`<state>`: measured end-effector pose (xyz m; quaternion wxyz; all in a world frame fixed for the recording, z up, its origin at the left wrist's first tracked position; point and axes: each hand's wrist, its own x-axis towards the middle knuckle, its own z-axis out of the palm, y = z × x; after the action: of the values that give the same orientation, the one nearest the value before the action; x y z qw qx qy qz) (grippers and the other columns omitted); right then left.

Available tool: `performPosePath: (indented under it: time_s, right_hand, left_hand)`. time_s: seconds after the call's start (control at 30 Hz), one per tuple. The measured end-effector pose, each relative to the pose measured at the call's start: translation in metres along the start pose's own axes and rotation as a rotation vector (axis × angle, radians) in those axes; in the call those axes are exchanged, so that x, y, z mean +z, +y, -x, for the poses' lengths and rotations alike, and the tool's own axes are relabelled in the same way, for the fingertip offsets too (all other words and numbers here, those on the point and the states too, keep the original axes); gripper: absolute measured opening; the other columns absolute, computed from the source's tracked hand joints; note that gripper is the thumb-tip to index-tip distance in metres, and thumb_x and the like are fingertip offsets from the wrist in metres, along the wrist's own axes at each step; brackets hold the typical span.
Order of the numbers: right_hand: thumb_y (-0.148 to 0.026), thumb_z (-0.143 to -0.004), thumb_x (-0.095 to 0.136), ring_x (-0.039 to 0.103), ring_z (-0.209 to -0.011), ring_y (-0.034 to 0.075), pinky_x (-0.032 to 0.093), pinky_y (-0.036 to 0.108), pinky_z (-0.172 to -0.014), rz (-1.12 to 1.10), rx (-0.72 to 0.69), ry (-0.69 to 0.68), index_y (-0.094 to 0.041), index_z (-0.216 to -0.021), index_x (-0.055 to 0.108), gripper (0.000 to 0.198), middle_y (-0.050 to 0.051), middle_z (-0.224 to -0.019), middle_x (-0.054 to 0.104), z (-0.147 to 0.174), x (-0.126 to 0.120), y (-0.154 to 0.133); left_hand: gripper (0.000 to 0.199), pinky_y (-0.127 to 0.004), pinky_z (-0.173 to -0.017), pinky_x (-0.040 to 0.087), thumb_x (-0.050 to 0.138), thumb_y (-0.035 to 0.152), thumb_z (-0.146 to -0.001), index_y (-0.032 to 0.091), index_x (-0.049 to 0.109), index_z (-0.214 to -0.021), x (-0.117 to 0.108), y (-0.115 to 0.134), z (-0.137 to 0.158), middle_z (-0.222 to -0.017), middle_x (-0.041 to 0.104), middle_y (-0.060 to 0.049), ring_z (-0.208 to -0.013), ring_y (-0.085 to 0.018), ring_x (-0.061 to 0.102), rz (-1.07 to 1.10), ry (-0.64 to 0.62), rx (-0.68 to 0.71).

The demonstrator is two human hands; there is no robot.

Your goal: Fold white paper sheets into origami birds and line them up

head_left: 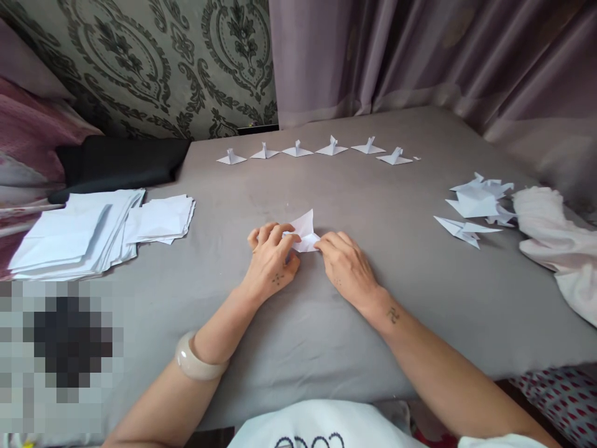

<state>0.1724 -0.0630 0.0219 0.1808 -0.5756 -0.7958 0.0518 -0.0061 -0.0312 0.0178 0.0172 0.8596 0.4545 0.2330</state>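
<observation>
A small white folded paper [306,240] lies on the grey cloth in front of me, with one pointed flap standing up at its far side. My left hand [274,256] is closed on the paper's left part, its fingers bent over it and covering that side. At the right corner, the fingertips of my right hand [347,266] pinch the paper's edge. Beyond my hands, several folded paper birds [297,149] stand in a row along the far part of the table.
On the left lie a stack of large white sheets [65,239], smaller paper squares [163,219] and a black cloth item [125,163]. More folded paper pieces [476,198] are heaped at right beside a pale crumpled cloth [550,230]. Grey fabric covers the table [373,199]. The lower-left corner is pixelated.
</observation>
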Motion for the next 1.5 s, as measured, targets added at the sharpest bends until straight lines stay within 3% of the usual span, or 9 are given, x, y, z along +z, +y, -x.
performPosePath:
  time_s: [0.1,0.2,0.3,0.43,0.63,0.93,1.3,1.5]
  right_hand:
    - [-0.004,-0.091,0.037,0.052,-0.087,0.021,0.042,0.033,-0.077,0.097,0.003,-0.067,-0.017,-0.099,0.065,0.032,0.008,-0.098,0.063,0.004,-0.004,-0.009]
    - [-0.005,-0.092,0.036,0.052,-0.089,0.023,0.042,0.035,-0.078,0.155,0.021,-0.139,-0.013,-0.107,0.063,0.033,0.01,-0.102,0.061,0.007,-0.009,-0.017]
    - [-0.006,-0.092,0.034,0.051,-0.092,0.022,0.042,0.034,-0.079,0.137,0.021,-0.183,-0.014,-0.113,0.061,0.035,0.01,-0.106,0.06,0.009,-0.013,-0.019]
    - [-0.005,-0.092,0.034,0.049,-0.1,0.023,0.041,0.034,-0.081,0.102,-0.005,-0.198,-0.015,-0.118,0.059,0.038,0.01,-0.11,0.058,0.01,-0.017,-0.016]
    - [-0.001,-0.088,0.036,0.048,-0.099,0.024,0.039,0.036,-0.082,0.096,-0.034,-0.253,-0.016,-0.113,0.06,0.038,0.011,-0.11,0.057,0.012,-0.024,-0.012]
    - [-0.005,-0.088,0.039,0.048,-0.099,0.022,0.039,0.034,-0.083,0.025,0.074,-0.298,-0.026,-0.117,0.06,0.041,0.009,-0.113,0.053,0.015,-0.036,-0.002]
    - [-0.011,-0.09,0.04,0.053,-0.094,0.019,0.04,0.033,-0.08,0.034,0.149,-0.364,-0.026,-0.112,0.066,0.037,0.006,-0.108,0.057,0.014,-0.05,0.007]
    - [-0.017,-0.091,0.043,0.056,-0.097,0.019,0.04,0.03,-0.075,-0.05,0.217,-0.297,-0.025,-0.098,0.067,0.026,0.003,-0.105,0.061,0.011,-0.047,0.013]
  left_hand:
    - [0.03,-0.044,-0.094,0.029,0.05,0.01,-0.082,0.025,0.057,-0.107,0.0,-0.001,0.001,-0.124,0.056,-0.008,-0.115,-0.026,0.046,-0.025,0.055,0.011]
    - [0.037,-0.042,-0.094,0.032,0.055,0.021,-0.086,0.022,0.049,-0.123,0.002,0.0,0.0,-0.128,0.05,-0.014,-0.114,-0.028,0.046,-0.047,0.155,-0.048]
    - [0.034,-0.039,-0.086,0.037,0.06,0.033,-0.086,0.017,0.051,-0.113,0.004,-0.001,0.001,-0.114,0.056,-0.015,-0.102,-0.026,0.052,-0.045,0.251,-0.124]
    - [0.009,-0.033,-0.078,0.036,0.055,0.028,-0.091,0.019,0.058,-0.093,0.004,0.0,0.003,-0.095,0.067,-0.005,-0.083,-0.018,0.06,0.013,0.15,-0.014]
    - [0.015,-0.033,-0.083,0.038,0.05,0.02,-0.093,0.019,0.065,-0.098,0.006,0.005,0.003,-0.101,0.072,-0.003,-0.084,-0.015,0.064,0.091,0.056,0.157]
    - [0.021,-0.037,-0.085,0.038,0.048,0.02,-0.094,0.019,0.066,-0.104,0.0,0.005,0.005,-0.106,0.071,-0.003,-0.092,-0.018,0.062,-0.011,-0.084,0.227]
    - [0.029,-0.037,-0.082,0.04,0.042,0.027,-0.097,0.025,0.061,-0.119,-0.004,0.009,0.004,-0.107,0.066,-0.005,-0.094,-0.02,0.057,-0.077,-0.202,0.208]
    - [0.027,-0.034,-0.078,0.043,0.043,0.026,-0.096,0.024,0.062,-0.115,0.0,0.008,0.004,-0.101,0.066,-0.006,-0.089,-0.02,0.057,-0.047,-0.148,0.223]
